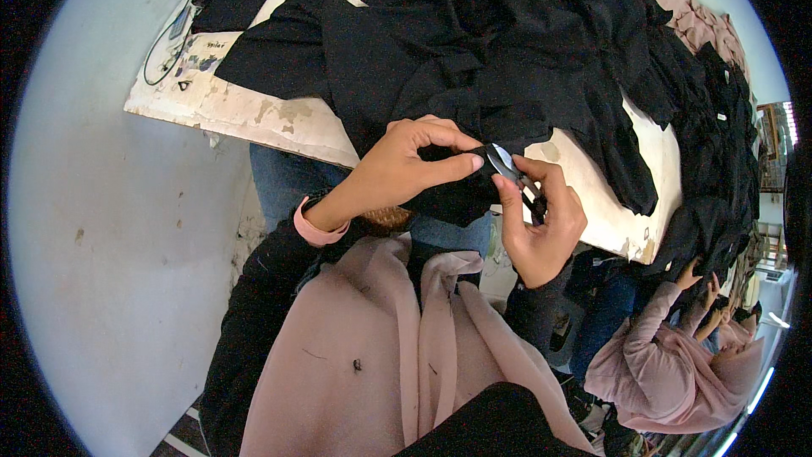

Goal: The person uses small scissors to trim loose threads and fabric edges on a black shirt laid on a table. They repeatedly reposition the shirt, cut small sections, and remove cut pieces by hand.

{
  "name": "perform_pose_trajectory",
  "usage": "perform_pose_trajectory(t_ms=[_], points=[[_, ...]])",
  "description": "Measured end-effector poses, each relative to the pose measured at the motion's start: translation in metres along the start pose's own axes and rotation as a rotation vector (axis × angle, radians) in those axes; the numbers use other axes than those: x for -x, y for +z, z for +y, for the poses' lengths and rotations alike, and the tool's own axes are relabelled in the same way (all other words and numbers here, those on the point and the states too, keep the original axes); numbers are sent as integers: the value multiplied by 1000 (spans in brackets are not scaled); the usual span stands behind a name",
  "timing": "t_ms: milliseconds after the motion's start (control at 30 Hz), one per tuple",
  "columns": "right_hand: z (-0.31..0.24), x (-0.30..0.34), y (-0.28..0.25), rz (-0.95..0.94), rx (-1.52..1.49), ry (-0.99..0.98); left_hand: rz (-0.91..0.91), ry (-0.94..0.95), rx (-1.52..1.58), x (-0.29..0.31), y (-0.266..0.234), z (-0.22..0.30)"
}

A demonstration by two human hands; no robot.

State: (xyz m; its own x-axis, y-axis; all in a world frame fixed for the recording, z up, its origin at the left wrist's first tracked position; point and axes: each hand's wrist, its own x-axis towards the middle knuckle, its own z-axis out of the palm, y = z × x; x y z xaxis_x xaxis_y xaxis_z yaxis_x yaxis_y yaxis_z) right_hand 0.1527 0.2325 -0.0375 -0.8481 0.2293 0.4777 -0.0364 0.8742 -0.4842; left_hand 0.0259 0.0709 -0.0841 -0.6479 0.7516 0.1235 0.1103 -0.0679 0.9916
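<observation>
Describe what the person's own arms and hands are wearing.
Both hands are bare, with no gloves or rings visible. The left hand comes out of a black sleeve with a pink inner cuff showing at the wrist. The right hand comes out of a dark sleeve without a visible pink cuff.
</observation>
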Motion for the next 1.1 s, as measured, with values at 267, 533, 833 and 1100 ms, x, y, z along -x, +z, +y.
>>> perform_pose_trajectory(t_ms=[267, 533, 833, 1100], points=[[1, 5, 6, 160, -348, 185, -92, 230, -271, -5, -5, 1], [32, 16, -3, 393, -915, 451, -171, 510, -847, -59, -23, -8], [64, 7, 7, 475, -1030, 531, -372, -15, 514, -42, -23, -22], [60, -1, 2, 398, -817, 544, -295, 183, 133, -44, -14, 10]])
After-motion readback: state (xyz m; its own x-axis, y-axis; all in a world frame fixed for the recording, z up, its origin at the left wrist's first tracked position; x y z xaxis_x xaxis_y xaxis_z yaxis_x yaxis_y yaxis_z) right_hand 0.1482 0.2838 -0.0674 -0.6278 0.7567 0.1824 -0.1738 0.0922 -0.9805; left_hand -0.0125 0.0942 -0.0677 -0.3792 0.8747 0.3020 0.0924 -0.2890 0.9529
